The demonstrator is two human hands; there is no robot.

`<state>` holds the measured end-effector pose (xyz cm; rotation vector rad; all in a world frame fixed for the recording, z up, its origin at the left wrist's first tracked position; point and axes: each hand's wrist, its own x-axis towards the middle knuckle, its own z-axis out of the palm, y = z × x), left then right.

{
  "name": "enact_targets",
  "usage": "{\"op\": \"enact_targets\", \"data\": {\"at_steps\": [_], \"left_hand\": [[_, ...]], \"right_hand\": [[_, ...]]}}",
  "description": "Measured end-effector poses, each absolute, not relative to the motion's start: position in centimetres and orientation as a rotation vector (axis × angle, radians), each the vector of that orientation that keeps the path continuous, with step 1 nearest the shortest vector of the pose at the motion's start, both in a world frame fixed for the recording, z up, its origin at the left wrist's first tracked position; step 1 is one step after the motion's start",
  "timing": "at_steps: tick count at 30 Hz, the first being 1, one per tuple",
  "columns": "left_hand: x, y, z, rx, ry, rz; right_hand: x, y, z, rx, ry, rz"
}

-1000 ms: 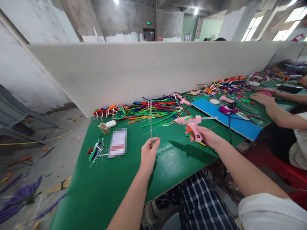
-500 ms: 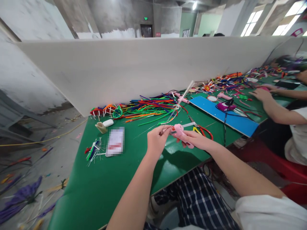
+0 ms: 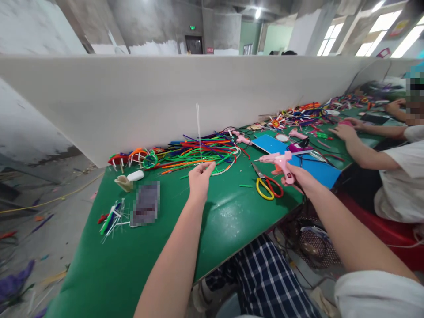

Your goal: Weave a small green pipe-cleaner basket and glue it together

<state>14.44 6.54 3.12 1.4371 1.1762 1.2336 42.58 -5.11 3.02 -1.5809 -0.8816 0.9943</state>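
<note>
My left hand (image 3: 199,178) pinches the lower end of a thin white stick (image 3: 198,128) and holds it upright above the green table (image 3: 159,247). My right hand (image 3: 298,179) grips a pink glue gun (image 3: 280,161) by its handle, nozzle pointing left, raised a little over the table. The two hands are apart. Yellow and red scissors (image 3: 266,185) lie on the table between them, just left of my right hand. A pile of coloured pipe cleaners (image 3: 198,152) lies beyond my left hand.
A white partition (image 3: 149,97) runs along the table's far side. A blurred card (image 3: 145,203), short cut sticks (image 3: 111,216) and small white pieces (image 3: 130,179) lie at the left. A blue board (image 3: 298,159) sits to the right, where another person's arms (image 3: 361,152) reach over more craft pieces.
Half a second ago both hands met at the glue gun's nozzle. Now they have drawn apart: the left holds the stick upright, the right has moved the gun to the right.
</note>
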Motion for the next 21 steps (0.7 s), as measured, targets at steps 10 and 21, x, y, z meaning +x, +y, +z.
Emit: {"op": "enact_targets", "data": {"at_steps": [10, 21], "left_hand": [[18.2, 11.4, -3.0, 1.697, 1.360, 0.843], [10.1, 5.4, 0.4, 1.703, 1.301, 0.879]], "right_hand": [[46.3, -4.5, -1.5, -2.155, -0.854, 0.794], [41.8, -4.6, -0.4, -2.335, -1.612, -0.334]]}}
